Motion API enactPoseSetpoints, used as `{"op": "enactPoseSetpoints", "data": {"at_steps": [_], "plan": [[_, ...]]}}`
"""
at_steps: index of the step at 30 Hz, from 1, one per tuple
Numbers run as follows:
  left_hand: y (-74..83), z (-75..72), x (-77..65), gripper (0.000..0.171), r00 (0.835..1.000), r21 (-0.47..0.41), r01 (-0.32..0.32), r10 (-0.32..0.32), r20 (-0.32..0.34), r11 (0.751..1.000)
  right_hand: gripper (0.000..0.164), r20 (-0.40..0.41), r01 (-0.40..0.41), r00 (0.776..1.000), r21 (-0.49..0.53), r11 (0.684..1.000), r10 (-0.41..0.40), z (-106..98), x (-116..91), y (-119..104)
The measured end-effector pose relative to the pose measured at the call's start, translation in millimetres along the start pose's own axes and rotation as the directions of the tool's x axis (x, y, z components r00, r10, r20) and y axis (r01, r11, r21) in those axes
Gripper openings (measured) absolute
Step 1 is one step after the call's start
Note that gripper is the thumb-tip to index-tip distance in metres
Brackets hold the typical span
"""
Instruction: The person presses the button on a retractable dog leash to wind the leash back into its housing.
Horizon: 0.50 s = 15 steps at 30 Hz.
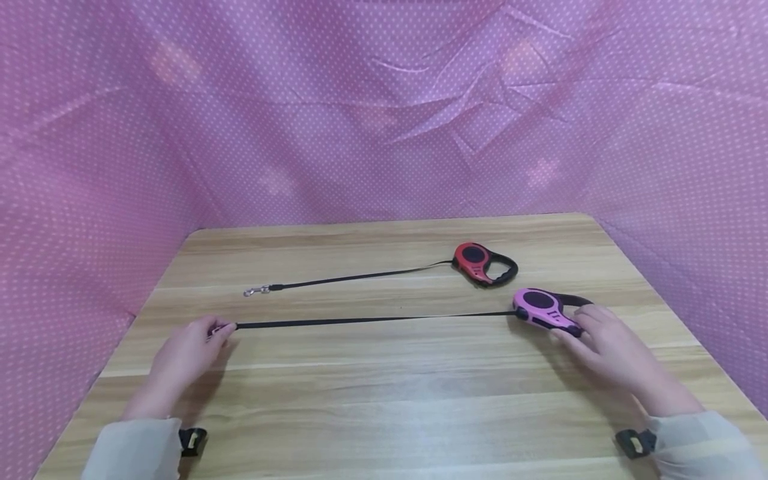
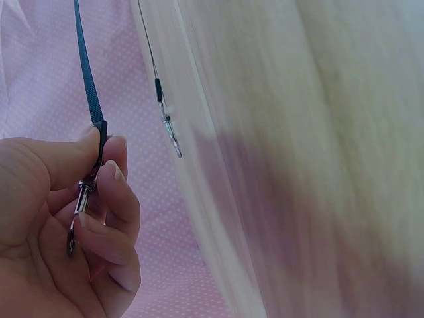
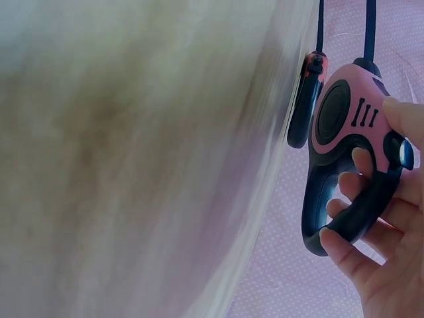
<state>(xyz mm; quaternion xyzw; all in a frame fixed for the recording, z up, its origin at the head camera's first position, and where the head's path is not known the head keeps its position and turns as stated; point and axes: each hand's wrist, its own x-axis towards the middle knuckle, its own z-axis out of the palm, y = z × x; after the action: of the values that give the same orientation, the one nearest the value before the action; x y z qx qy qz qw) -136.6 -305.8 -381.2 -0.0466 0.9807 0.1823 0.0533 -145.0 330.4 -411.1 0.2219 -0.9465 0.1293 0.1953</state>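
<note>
A pink retractable dog leash [image 1: 539, 308] with a black handle is in my right hand [image 1: 612, 343]; the right wrist view shows fingers curled through the handle loop [image 3: 315, 212] and the thumb side along the casing. From it a black strap [image 1: 360, 321] runs taut to the left. My left hand [image 1: 189, 350] pinches the strap's end between thumb and forefinger, and its metal snap clip [image 2: 85, 192] lies along the curled fingers. Behind this strap, a red retractable leash [image 1: 473, 260] lies on the table, its own strap [image 1: 354, 276] drawn out leftward to a silver clip [image 1: 257, 291].
The wood-grain table [image 1: 384, 393] has rounded far corners. Pink dotted cloth [image 1: 372, 133] hangs behind it and along both sides. Dark wrist-camera mounts [image 1: 193, 441] sit beside both pale sleeves.
</note>
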Motion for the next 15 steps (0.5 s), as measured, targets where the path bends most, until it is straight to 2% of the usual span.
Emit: {"op": "enactPoseSetpoints", "data": {"at_steps": [15], "plan": [[6.2,2.8,1.6,0.045,1.000,-0.002,-0.006,0.006,0.004,1.000,0.027,-0.020,0.028,0.999,-0.001,1.000,-0.028,0.9,3.5,-7.5]]}}
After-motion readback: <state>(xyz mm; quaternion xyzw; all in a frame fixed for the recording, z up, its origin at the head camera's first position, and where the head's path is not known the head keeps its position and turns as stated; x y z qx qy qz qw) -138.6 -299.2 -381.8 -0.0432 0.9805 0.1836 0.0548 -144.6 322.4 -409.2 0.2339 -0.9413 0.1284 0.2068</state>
